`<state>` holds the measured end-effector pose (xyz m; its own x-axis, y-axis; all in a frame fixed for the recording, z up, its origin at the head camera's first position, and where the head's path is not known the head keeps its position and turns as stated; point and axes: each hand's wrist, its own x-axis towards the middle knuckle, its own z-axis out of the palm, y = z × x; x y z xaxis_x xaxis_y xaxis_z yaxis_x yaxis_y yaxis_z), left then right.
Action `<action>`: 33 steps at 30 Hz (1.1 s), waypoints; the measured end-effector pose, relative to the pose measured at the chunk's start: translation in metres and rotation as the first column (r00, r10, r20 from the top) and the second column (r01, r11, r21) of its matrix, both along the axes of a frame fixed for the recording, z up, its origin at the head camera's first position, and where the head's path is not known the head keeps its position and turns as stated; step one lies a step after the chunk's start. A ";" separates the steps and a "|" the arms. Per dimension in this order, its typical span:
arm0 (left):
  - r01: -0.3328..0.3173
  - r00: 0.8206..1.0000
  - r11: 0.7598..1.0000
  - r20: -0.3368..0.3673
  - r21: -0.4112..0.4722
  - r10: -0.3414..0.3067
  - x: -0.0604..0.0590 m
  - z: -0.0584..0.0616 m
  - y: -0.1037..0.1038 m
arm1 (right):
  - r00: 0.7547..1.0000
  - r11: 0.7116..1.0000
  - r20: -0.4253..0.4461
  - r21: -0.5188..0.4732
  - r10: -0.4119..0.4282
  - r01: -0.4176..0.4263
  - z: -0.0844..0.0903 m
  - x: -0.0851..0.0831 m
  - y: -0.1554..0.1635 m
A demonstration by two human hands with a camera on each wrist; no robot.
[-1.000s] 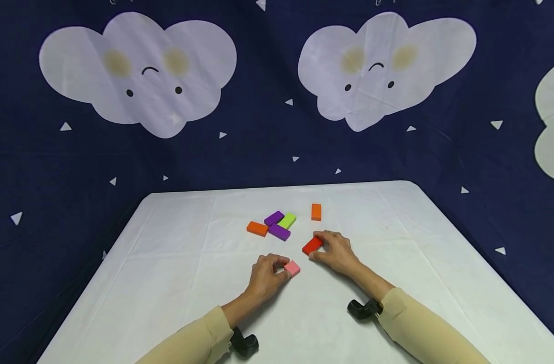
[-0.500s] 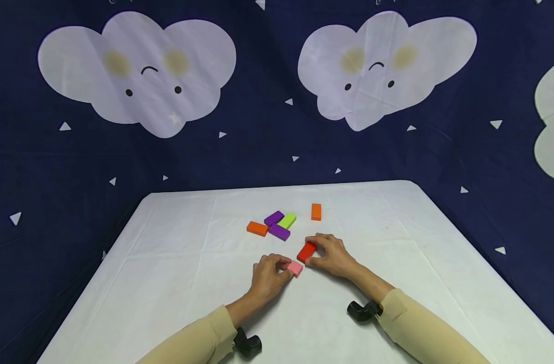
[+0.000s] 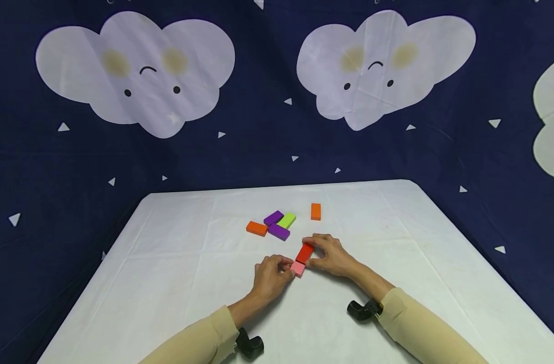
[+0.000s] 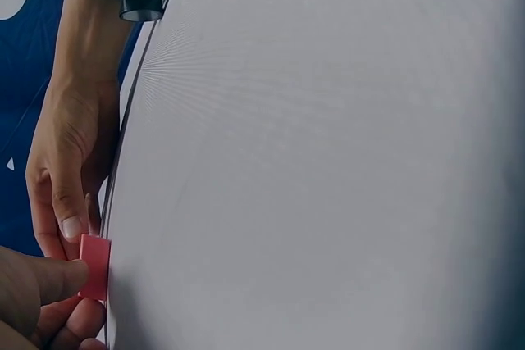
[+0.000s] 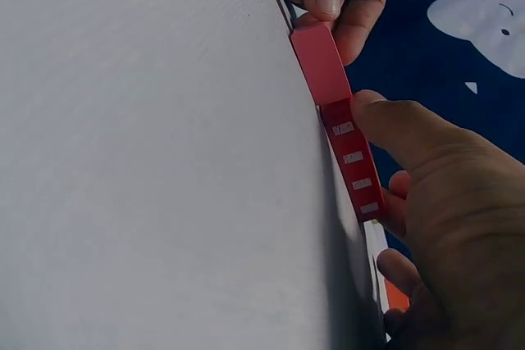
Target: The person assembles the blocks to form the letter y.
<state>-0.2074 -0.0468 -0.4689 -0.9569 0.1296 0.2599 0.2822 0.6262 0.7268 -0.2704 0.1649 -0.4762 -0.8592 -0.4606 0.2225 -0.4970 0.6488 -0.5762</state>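
Note:
Thumb and fingers of my left hand (image 3: 270,278) pinch a small pink block (image 3: 297,269) at its left side on the white table. My right hand (image 3: 330,255) grips a red block (image 3: 305,253) between thumb and fingers, up and slightly right of the pink one. In the right wrist view the red block (image 5: 353,157) shows a row of pale printed marks on its side, and its end meets the pink block (image 5: 322,63). The left wrist view shows my left thumb pressing the pink block (image 4: 96,268); the red one is not visible there.
Beyond my hands, two purple blocks (image 3: 279,232), a lime-green block (image 3: 287,220) and an orange block (image 3: 257,228) lie clustered. Another orange block (image 3: 316,212) lies apart, to their right. A dark blue cloth (image 3: 259,156) with clouds hangs behind the table (image 3: 177,283).
My right hand has brought the red block left and toward me, turning it. My left hand has shifted the pink block slightly right, and the two blocks now meet end to end.

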 end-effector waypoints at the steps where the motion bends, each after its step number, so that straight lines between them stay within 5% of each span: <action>1: -0.002 1.000 1.000 0.003 0.001 0.002 0.000 0.000 0.000 | 1.000 1.000 -0.004 -0.003 -0.004 0.004 0.000 0.000 0.000; 33: -0.037 0.999 0.999 0.015 -0.027 0.037 0.001 0.001 0.005 | 0.999 1.000 0.039 0.012 -0.010 0.009 0.001 0.000 0.001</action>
